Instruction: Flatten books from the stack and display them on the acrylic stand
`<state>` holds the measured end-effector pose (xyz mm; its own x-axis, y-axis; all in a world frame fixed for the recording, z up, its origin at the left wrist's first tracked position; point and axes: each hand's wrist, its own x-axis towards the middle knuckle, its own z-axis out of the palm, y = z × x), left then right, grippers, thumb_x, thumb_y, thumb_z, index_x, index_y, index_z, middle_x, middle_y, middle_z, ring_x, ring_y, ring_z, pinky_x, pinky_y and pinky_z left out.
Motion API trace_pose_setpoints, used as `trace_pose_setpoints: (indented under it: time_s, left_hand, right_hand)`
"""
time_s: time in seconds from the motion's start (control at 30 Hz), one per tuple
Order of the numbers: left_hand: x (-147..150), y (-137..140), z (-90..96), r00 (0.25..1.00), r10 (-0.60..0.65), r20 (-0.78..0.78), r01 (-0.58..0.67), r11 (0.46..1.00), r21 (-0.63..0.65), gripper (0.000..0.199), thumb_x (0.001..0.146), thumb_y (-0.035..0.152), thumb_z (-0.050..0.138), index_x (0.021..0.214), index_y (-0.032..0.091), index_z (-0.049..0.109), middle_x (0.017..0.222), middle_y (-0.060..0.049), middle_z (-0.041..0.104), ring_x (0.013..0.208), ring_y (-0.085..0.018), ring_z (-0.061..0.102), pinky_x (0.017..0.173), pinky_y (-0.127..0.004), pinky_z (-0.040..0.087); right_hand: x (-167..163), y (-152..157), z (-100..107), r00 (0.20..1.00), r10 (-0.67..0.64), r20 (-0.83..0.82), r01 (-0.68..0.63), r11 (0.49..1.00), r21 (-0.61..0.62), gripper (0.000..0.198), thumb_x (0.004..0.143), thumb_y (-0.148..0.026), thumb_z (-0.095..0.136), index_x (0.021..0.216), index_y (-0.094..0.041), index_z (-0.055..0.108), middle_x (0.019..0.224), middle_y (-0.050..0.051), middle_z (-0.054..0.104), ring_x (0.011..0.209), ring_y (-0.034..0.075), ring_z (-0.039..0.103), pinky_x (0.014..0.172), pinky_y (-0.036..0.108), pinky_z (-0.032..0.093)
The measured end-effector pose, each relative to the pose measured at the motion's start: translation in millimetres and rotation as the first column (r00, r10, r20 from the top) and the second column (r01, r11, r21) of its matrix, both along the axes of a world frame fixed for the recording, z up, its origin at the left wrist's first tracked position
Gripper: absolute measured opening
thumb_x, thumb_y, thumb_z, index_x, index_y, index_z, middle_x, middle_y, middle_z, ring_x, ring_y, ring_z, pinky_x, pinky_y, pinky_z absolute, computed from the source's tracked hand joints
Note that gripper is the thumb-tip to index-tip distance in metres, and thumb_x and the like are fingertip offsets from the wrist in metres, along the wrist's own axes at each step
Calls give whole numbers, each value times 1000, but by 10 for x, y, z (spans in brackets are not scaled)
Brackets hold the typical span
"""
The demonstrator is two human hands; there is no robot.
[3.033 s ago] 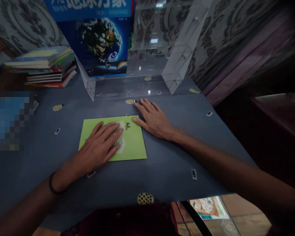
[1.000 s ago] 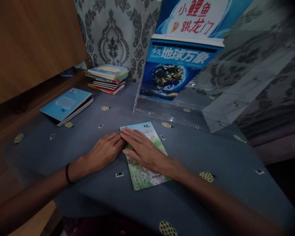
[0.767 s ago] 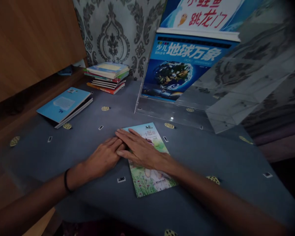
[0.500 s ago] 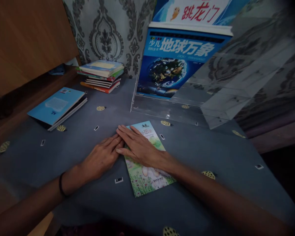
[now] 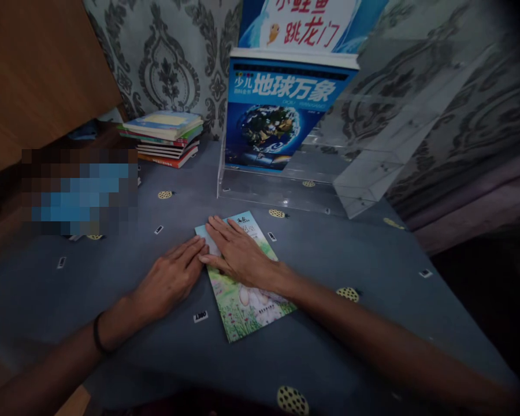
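Note:
A thin green and light-blue book (image 5: 234, 318) lies flat on the cloth-covered table, its illustrated cover facing up. My right hand (image 5: 242, 254) rests flat across the upper part of that cover, fingers stretched out, hiding much of the picture and title. Beside the book's left edge is my left hand (image 5: 173, 277), laid out with straight fingers whose tips reach the book's edge near my right thumb. Neither hand grips anything. A dark band circles my left wrist.
A clear acrylic stand (image 5: 359, 190) at the back holds a blue book with a globe (image 5: 264, 133) and another blue book (image 5: 303, 26) above. Several stacked books (image 5: 164, 136) sit at the back left. A pixelated blue area (image 5: 82, 190) lies left. Grey tablecloth (image 5: 147, 364) covers the table.
My right hand has come off my left fingers, and the left hand has drawn slightly away, uncovering the book's upper left corner. The view has shifted, moving the stand leftward in the picture.

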<state>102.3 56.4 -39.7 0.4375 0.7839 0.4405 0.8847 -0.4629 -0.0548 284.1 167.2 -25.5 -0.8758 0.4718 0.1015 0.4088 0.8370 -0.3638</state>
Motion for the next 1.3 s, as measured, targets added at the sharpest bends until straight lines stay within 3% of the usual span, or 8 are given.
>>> trace_pose_setpoints:
  time_s: [0.3,0.4,0.5,0.6,0.73,0.87,1.03,1.3]
  left_hand:
    - [12,-1,62,999,2,-40,0,1000,26,34,103,16,40,129,10,62,130,-17,69,124,-26,66,99,-39,59]
    - [11,17,93,1000,-7,-9,7,1000,-2,34,103,17,41,128,11,63,129,-18,69,123,-28,66,97,-42,60]
    - [14,90,163,999,-2,33,3,1000,-31,31,104,22,42,119,14,68,119,-14,73,111,-27,70,90,-42,62]
    - [21,226,208,998,-6,62,11,997,-76,31,105,28,43,114,15,70,114,-13,73,103,-25,72,89,-43,62]
    - [69,479,185,997,-66,44,73,982,-173,46,107,43,35,134,15,61,140,-15,63,128,-29,62,108,-50,53]
    - [189,759,167,989,-149,-7,139,936,-324,58,107,52,24,148,18,48,156,-12,48,148,-26,42,120,-48,40]
    - [341,999,170,977,-210,-25,184,904,-386,66,107,56,18,151,14,44,160,-14,43,151,-26,36,123,-47,34]
    - [437,1092,229,966,-250,-69,221,932,-288,62,106,54,24,144,13,52,146,-18,57,133,-31,55,111,-49,44]
  right_hand:
    - [290,182,-34,972,-224,71,220,974,62,89,101,-71,15,155,-3,36,164,24,30,155,32,20,126,56,18]
    - [426,294,-56,982,-191,14,191,982,-14,89,100,-73,14,156,-8,37,164,21,31,155,32,23,125,58,19]
    - [520,399,-53,976,-189,-110,168,970,-177,85,100,-73,14,155,-12,40,163,16,36,153,30,27,126,57,18]
    - [584,493,-30,930,-265,-255,156,912,-379,77,101,-72,23,153,-19,45,158,11,47,148,28,40,125,52,25]
    - [639,592,-13,836,-395,-380,76,770,-633,68,101,-69,33,149,-24,50,152,7,55,141,26,49,122,48,33]
    - [664,644,-17,807,-430,-406,-25,661,-750,65,101,-68,38,149,-26,50,150,7,56,141,25,50,124,47,30]
    - [673,696,-42,784,-438,-440,-91,621,-779,68,101,-68,39,148,-21,52,149,11,58,140,26,51,124,47,30]
    - [670,707,-42,774,-427,-468,-121,625,-771,68,98,-68,47,141,-17,61,145,13,60,138,27,53,123,46,32]
